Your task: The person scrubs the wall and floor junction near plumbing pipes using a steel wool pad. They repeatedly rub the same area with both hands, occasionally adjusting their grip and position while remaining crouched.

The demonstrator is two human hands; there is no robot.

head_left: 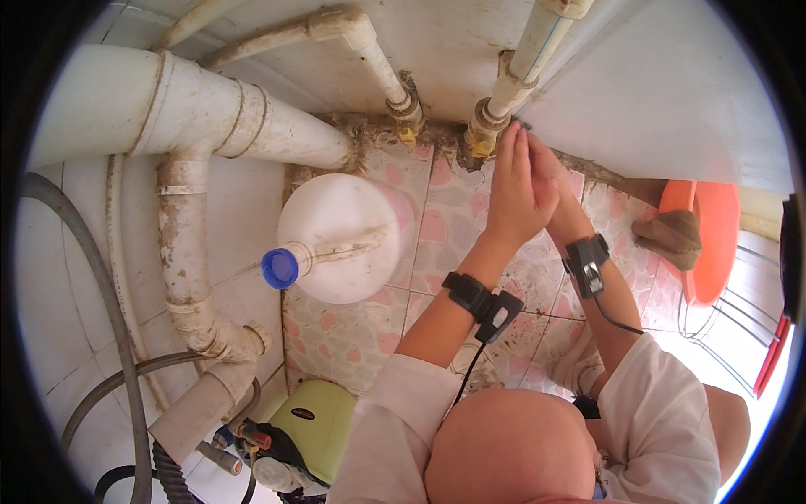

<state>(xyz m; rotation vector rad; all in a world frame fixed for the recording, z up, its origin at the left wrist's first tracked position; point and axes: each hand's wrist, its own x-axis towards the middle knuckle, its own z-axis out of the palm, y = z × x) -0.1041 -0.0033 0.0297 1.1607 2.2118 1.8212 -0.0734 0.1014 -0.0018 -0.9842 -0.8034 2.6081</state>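
My left hand point(512, 189) and my right hand point(554, 168) are close together, fingers stretched toward the foot of the wall. Their fingertips are pressed together beside a brass fitting point(482, 143) at the lower end of a white pipe point(531, 55). A small dark bit point(522, 124) shows at the fingertips; what it is I cannot make out. The left hand covers part of the right, and the space between the palms is hidden. Each wrist carries a black strap with a small device.
A white jug with a blue cap point(280, 268) stands on pink-patterned tiles, left of my arms. Thick drain pipes point(189, 101) and grey hoses line the left wall. A green-and-black machine point(311, 428) is below. An orange basin point(714, 244) with a brown cloth leans at right.
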